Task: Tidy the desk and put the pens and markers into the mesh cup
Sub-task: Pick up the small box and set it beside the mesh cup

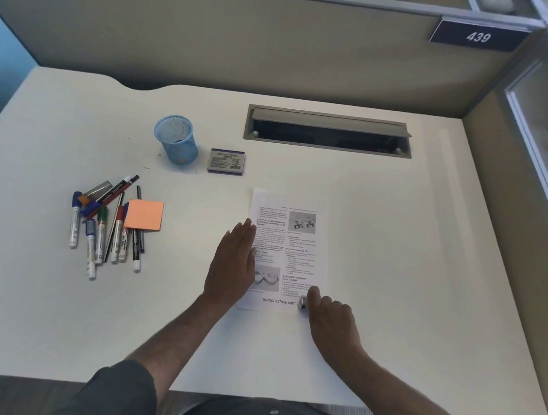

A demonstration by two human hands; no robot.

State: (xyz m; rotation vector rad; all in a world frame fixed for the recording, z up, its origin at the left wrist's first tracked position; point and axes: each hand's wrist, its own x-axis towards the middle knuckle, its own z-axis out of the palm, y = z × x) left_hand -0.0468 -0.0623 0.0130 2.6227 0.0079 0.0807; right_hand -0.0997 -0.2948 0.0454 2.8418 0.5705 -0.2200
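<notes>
Several pens and markers point(106, 226) are heaped at the left of the frame on the white bench point(397, 257), most of them lying with the long axis running from the near edge toward the far edge, caps toward the far side; a red-and-black pen point(119, 190) is laid on a slant, its tip pointing to the upper right. An orange sticky pad point(144, 214) is rested on the right side of the heap, covering parts of some pens. The blue mesh cup point(176, 139) is stood upright above the heap, toward the upper middle of the frame, well apart from the pens, and just to its right a small grey box point(226, 161) is laid flat.

A printed sheet point(289, 250) is laid in the middle of the frame, its long axis running away from the person. The left hand point(231, 264) is laid flat on the sheet's left edge, fingers straight and released, pointing to the far side. The right hand point(329, 317) is placed at the sheet's lower right corner with its fingers curled, and a small silvery thing point(303, 302) is seen at the fingertips; whether it is pinched cannot be told. A cable slot point(329, 131) is set into the bench at the upper middle, and a plate reading 439 point(478, 36) is fixed at the upper right.
</notes>
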